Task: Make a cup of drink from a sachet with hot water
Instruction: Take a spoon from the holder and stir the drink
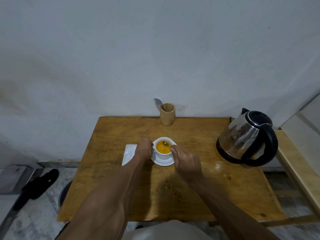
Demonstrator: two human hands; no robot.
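Note:
A white cup [163, 155] filled with orange-yellow drink stands on a white saucer [164, 162] in the middle of the wooden table [121, 179]. My left hand [144, 149] grips the cup at its left side, where the handle is hidden. My right hand [186, 163] pinches a small spoon [165, 143] whose bowl is dipped in the drink. A steel electric kettle [245, 137] with a black handle and lid stands at the table's right side.
A white rectangular dish [128, 154] lies left of the saucer, partly under my left wrist. A wooden holder [167, 114] with a metal spoon [158, 103] stands at the back edge by the wall. A black sandal [39, 184] and a metal bowl [65, 191] are on the floor left.

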